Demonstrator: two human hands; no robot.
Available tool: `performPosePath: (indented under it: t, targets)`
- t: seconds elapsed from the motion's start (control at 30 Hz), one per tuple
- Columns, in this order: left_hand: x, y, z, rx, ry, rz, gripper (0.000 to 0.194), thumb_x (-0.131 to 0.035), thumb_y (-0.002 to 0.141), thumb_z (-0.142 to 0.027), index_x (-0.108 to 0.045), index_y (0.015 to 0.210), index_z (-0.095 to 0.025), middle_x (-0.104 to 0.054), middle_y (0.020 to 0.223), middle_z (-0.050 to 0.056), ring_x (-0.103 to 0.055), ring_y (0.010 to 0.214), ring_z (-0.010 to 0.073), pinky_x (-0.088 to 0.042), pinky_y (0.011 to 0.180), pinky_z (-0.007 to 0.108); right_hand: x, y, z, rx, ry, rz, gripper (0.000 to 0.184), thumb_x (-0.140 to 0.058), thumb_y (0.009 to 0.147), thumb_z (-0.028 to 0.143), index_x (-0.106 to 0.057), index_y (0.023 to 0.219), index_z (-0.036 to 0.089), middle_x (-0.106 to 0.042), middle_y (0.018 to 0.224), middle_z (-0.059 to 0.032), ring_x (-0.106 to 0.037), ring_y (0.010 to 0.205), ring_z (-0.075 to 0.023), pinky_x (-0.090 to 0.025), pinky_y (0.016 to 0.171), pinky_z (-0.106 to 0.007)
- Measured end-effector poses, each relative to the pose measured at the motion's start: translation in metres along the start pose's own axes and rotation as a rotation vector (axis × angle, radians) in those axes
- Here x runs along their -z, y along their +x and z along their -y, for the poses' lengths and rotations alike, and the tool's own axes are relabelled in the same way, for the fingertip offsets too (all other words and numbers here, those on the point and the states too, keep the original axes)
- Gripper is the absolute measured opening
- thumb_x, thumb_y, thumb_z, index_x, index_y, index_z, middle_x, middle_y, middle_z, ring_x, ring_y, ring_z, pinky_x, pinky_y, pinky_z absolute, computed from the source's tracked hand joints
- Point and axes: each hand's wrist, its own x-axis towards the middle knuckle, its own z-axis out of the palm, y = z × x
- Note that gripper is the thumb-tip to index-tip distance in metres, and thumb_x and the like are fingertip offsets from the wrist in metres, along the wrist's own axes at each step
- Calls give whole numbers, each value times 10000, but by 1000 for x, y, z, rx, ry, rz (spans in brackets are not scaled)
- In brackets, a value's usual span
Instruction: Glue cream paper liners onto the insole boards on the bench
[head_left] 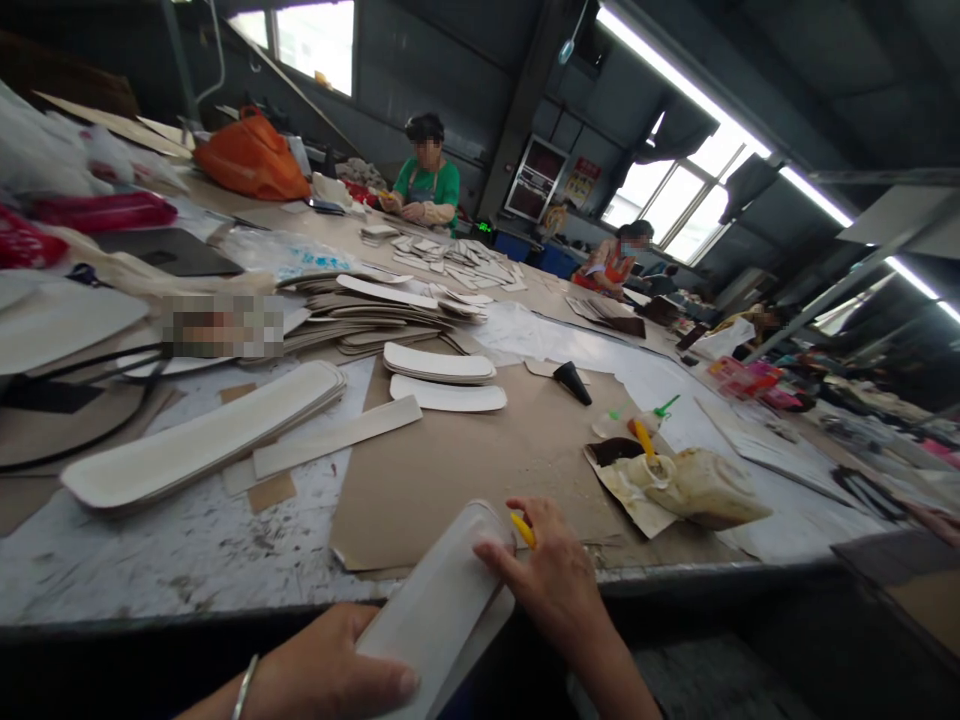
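Note:
My left hand point(334, 660), a metal bangle at its wrist, is closed on a long white panel point(442, 600) with a rounded end, tilted up at the table's front edge. A second pale layer shows under the panel. My right hand point(551, 570) is at the panel's far end, its thumb touching the surface. Between its curled fingers sticks out the yellow part of a small tool point(523, 530); the rest of the tool is hidden. Just beyond lies a brown paper sheet point(450, 480) on the table.
Stacks of white curved panels point(202, 435) and shorter ones point(439, 363) lie beyond my hands. A black cone point(572, 382) and a stained plastic bottle point(712, 488) with a yellow cap rest to the right. Across the table, a person in green point(431, 180) and another person point(615, 258) sit.

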Motion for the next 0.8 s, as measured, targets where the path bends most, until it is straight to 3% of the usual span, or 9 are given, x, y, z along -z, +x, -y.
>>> performPosePath:
  t: [0.13, 0.37, 0.57, 0.7, 0.8]
  targets:
    - [1, 7, 4, -3, -39, 40, 567, -716, 475, -594, -653, 829, -155, -679, 750, 37, -583, 668, 193, -441, 579, 232, 1, 9, 4, -78, 65, 171, 202, -676, 727, 375, -590, 737, 192, -575, 741, -14, -584, 700, -183, -449, 640, -275]
    - [3, 8, 5, 28, 29, 4, 600, -675, 449, -658, -658, 799, -171, -681, 765, 40, -599, 732, 250, -470, 628, 275, -10, 10, -11, -53, 224, 225, 202, -526, 842, 347, -542, 713, 192, -530, 701, 7, -546, 661, -145, -428, 620, -237]
    - [2, 1, -10, 13, 7, -6, 623, -696, 447, -644, -671, 828, -152, -672, 733, 42, -576, 668, 200, -446, 583, 243, -17, 12, -21, 31, 226, 127, 340, -340, 915, 365, -559, 713, 201, -561, 641, -3, -556, 592, -143, -429, 561, -232]
    - [11, 5, -1, -29, -29, -33, 609, -700, 480, -620, -673, 859, -145, -683, 733, 42, -591, 658, 193, -455, 576, 241, -16, 12, -25, -17, 180, -24, 404, -285, 921, 416, -561, 716, 203, -543, 559, 6, -549, 520, -150, -426, 518, -238]
    - [16, 11, 9, -35, -63, -72, 599, -709, 494, -596, -669, 881, -139, -693, 747, 44, -612, 669, 201, -470, 577, 246, -16, 12, -19, 6, 150, -74, 417, -309, 906, 483, -565, 724, 210, -589, 614, -17, -579, 567, -162, -447, 554, -249]
